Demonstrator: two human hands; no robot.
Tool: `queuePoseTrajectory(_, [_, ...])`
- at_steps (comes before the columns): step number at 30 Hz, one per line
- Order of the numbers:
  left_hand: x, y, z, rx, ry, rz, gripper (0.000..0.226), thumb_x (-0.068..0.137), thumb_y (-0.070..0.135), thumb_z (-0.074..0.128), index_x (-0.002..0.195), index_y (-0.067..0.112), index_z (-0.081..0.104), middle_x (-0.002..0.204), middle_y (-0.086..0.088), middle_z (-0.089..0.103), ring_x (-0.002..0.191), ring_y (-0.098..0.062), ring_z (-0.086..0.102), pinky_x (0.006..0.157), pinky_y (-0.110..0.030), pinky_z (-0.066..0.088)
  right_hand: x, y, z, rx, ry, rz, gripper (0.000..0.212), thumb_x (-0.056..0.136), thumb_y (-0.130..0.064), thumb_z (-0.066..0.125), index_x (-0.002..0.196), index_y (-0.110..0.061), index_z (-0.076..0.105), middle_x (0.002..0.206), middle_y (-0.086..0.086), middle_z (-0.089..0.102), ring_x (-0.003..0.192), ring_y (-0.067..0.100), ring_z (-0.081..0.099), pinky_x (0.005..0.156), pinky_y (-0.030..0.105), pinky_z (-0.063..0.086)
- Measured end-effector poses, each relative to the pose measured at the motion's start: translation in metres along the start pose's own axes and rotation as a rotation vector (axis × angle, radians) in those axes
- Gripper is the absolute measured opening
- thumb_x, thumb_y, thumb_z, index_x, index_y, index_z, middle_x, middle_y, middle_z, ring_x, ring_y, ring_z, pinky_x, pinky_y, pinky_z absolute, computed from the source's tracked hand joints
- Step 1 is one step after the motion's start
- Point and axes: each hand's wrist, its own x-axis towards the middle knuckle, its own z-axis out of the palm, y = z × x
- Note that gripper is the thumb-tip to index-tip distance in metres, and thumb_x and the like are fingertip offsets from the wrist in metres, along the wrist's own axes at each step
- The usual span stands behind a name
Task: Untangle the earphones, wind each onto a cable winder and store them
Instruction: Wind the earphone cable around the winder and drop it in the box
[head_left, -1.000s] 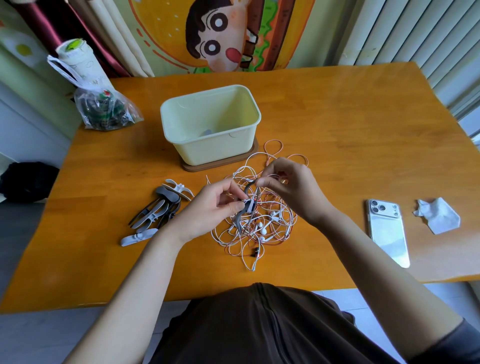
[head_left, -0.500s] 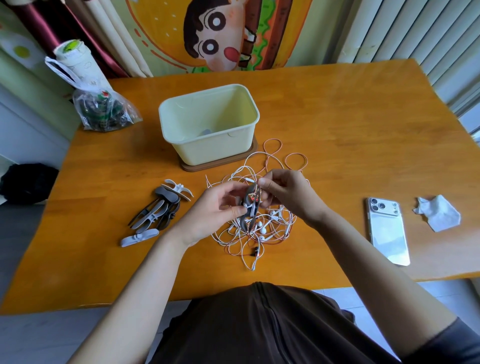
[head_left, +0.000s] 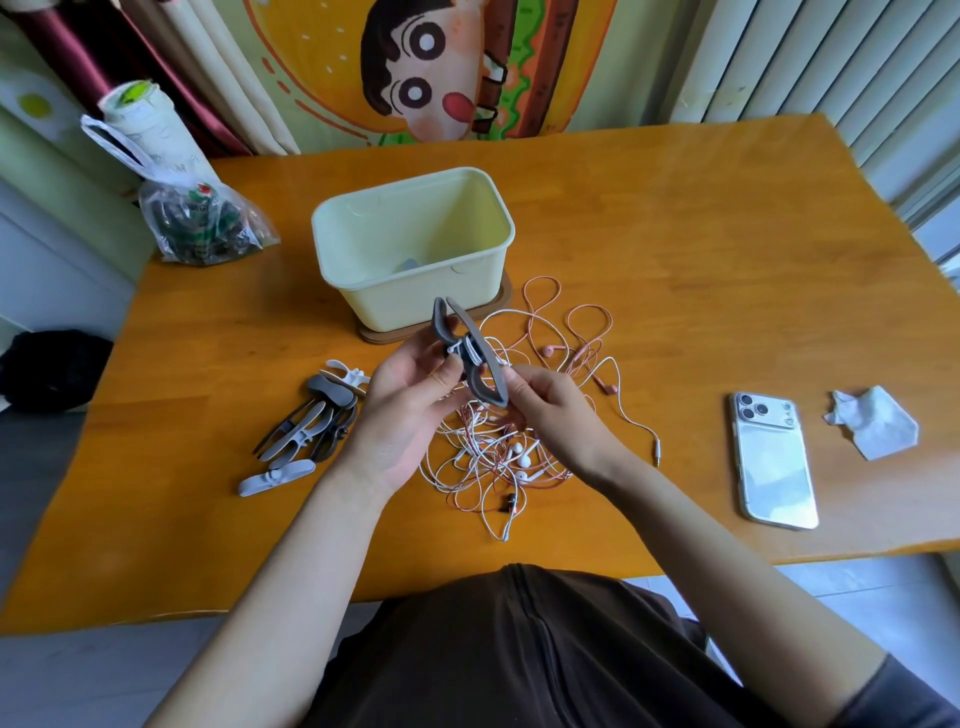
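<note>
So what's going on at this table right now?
A person is partway through winding earphones. The left hand and right hand both hold a grey cable winder with white cable wrapped round its middle, above the tangle of white and pink earphones on the table. To the left lie spare winders; the cream box stands behind.

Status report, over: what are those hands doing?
Left hand and right hand grip grey winder, white cable wound on. Earphone tangle underneath. Bin behind, unobstructed.

Both bare forearms reach forward and angle inward. The left hand (head_left: 405, 400), palm up, pinches the cable winder (head_left: 474, 332) at its middle; the right hand (head_left: 553, 415) pinches its near end.
</note>
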Motion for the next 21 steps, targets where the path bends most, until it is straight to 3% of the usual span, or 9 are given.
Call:
queuePoseTrajectory(4, [0.004, -0.005, -0.003, 0.010, 0.128, 0.022, 0.026, 0.086, 0.009, 0.055, 0.112, 0.015, 0.060, 0.109, -0.004, 0.066, 0.104, -0.018, 0.064, 0.083, -0.034, 0.056, -0.002, -0.004, 0.004, -0.155, 0.054, -0.045, 0.036, 0.101, -0.029, 0.037, 0.074, -0.018, 0.057, 0.056, -0.007, 0.041, 0.049, 0.006, 0.038, 0.049, 0.023, 0.034])
queuePoseTrajectory(6, [0.006, -0.008, -0.007, 0.031, 0.217, 0.022, 0.023, 0.093, 0.003, 0.051, 0.111, 0.014, 0.060, 0.107, -0.004, 0.066, 0.100, -0.016, 0.065, 0.078, -0.031, 0.056, -0.004, -0.003, 0.006, -0.257, 0.049, -0.074, 0.031, 0.102, -0.026, 0.037, 0.081, -0.017, 0.058, 0.053, -0.009, 0.037, 0.045, 0.007, 0.034, 0.046, 0.017, 0.027])
queuePoseTrajectory(8, [0.007, -0.011, -0.009, 0.054, 0.275, 0.016, 0.022, 0.095, 0.002, 0.049, 0.113, 0.011, 0.059, 0.106, -0.006, 0.065, 0.097, -0.017, 0.065, 0.073, -0.028, 0.056, -0.006, -0.002, 0.008, -0.323, 0.036, -0.094, 0.029, 0.102, -0.022, 0.037, 0.086, -0.015, 0.060, 0.053, -0.009, 0.037, 0.043, 0.007, 0.035, 0.045, 0.017, 0.029])
queuePoseTrajectory(15, [0.005, -0.014, -0.010, 0.039, 0.350, -0.008, 0.021, 0.096, 0.003, 0.050, 0.109, 0.014, 0.061, 0.103, -0.010, 0.062, 0.095, -0.020, 0.063, 0.077, -0.033, 0.053, -0.009, -0.005, 0.010, -0.444, -0.011, -0.110, 0.026, 0.101, -0.024, 0.040, 0.098, -0.013, 0.063, 0.063, -0.017, 0.045, 0.053, -0.004, 0.046, 0.051, 0.013, 0.032])
queuePoseTrajectory(18, [0.003, -0.014, -0.009, 0.103, 0.352, 0.018, 0.020, 0.096, 0.004, 0.050, 0.109, 0.015, 0.061, 0.105, -0.007, 0.065, 0.094, -0.016, 0.064, 0.070, -0.027, 0.054, -0.010, -0.008, 0.007, -0.455, -0.028, -0.107, 0.030, 0.101, -0.023, 0.037, 0.088, -0.015, 0.063, 0.060, -0.012, 0.046, 0.050, 0.004, 0.043, 0.050, 0.016, 0.028])
queuePoseTrajectory(21, [0.002, -0.014, -0.004, 0.057, 0.342, 0.010, 0.021, 0.096, 0.003, 0.050, 0.110, 0.014, 0.062, 0.106, -0.008, 0.065, 0.095, -0.017, 0.065, 0.074, -0.030, 0.055, -0.006, -0.016, 0.002, -0.323, -0.080, -0.006, 0.037, 0.100, -0.019, 0.036, 0.067, -0.017, 0.054, 0.057, -0.002, 0.043, 0.050, 0.011, 0.037, 0.054, 0.025, 0.031])
